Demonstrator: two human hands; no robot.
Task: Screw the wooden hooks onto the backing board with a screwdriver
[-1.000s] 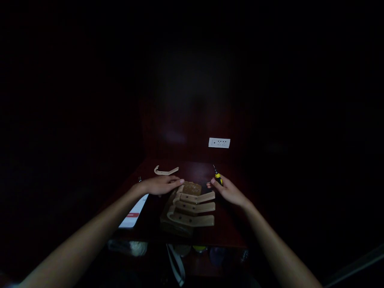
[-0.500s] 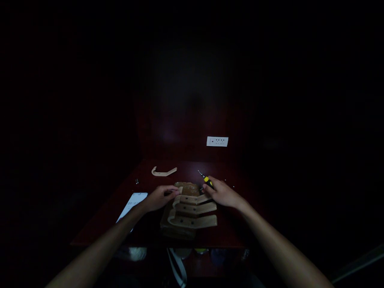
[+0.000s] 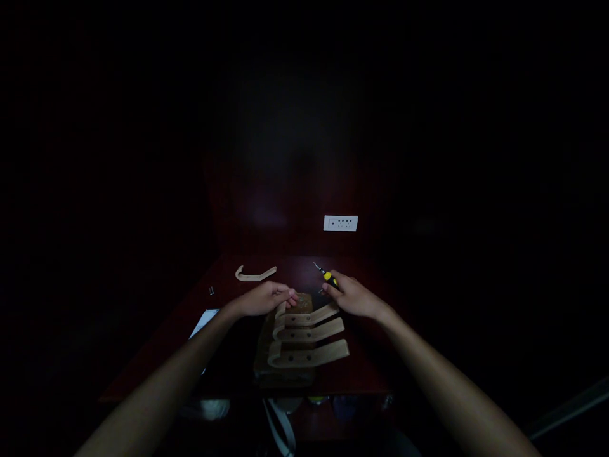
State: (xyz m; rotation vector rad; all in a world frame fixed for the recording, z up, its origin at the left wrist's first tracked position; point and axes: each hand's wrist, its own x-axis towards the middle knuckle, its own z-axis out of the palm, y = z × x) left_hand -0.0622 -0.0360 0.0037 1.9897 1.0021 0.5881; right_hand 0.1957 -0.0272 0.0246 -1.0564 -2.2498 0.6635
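Note:
My right hand (image 3: pixel 356 297) grips a screwdriver (image 3: pixel 329 277) with a yellow and black handle, its metal tip pointing up and left. A thin dark piece, too small to name, shows by that thumb. My left hand (image 3: pixel 266 299) is closed, thumb against fingers, above the far end of a brown wrapped block (image 3: pixel 304 301); what it pinches, if anything, is hidden. Three pale wooden hooks lie across the block: a near hook (image 3: pixel 304 357), a middle hook (image 3: pixel 314 332) and a far hook (image 3: pixel 304 318). Each has two dark holes. My right hand is close to the far hook's straight end.
Another wooden hook (image 3: pixel 255 277) lies at the back left of the dark red table (image 3: pixel 166 355). Small metal pieces (image 3: pixel 212 291) lie left of it. A phone (image 3: pixel 203 320) is partly behind my left forearm. A white socket plate (image 3: pixel 340 223) is on the wall.
My left hand has moved right and slightly up, from the far hook's curved end to over the block. My right hand still holds the screwdriver, raised slightly. The view has shifted a little.

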